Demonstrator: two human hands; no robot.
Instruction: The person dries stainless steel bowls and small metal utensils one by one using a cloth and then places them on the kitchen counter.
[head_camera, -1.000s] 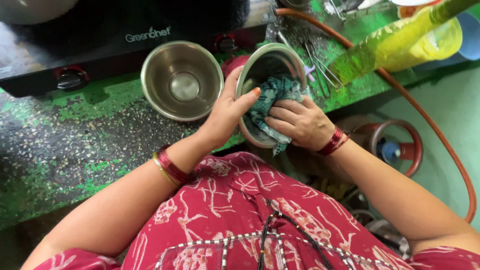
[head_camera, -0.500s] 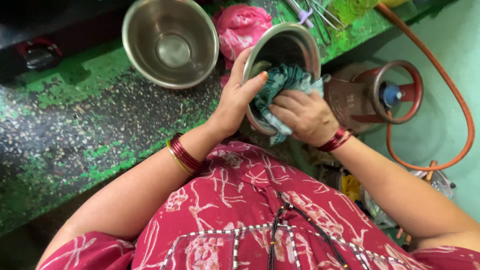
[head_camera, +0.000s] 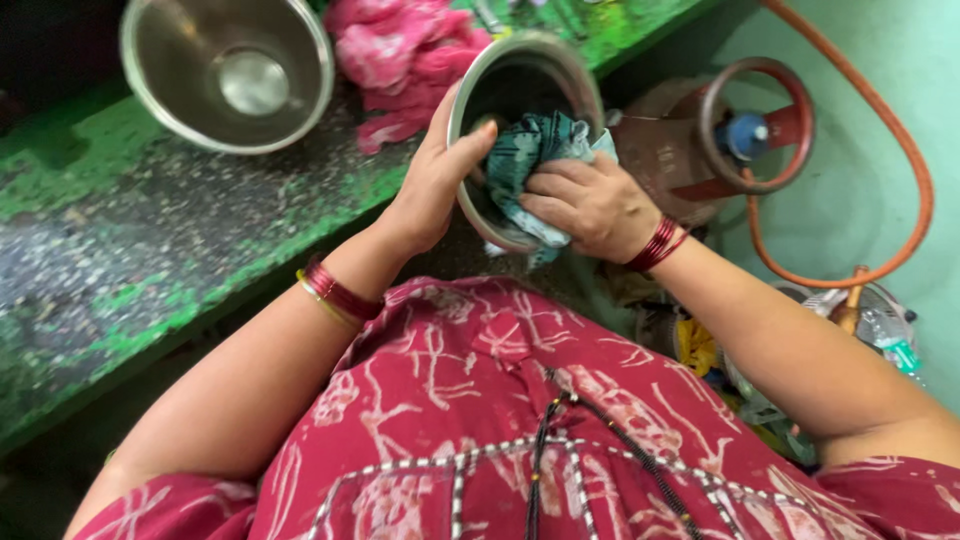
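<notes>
The round steel pot (head_camera: 520, 75) is tilted with its mouth toward the person, held over the near edge of the speckled green counter (head_camera: 150, 230); the left hand (head_camera: 435, 180) wraps its rim, thumb hooked inside and fingers curled behind the wall. The right hand (head_camera: 590, 205), wrist bent and fingers closed, presses a crumpled teal patterned cloth (head_camera: 530, 160) against the pot's inner rim. Just left on the counter sit a pink rag (head_camera: 390, 60) and 1 empty steel bowl (head_camera: 225, 70), while a reddish gas cylinder (head_camera: 700, 140) stands close on the right.
</notes>
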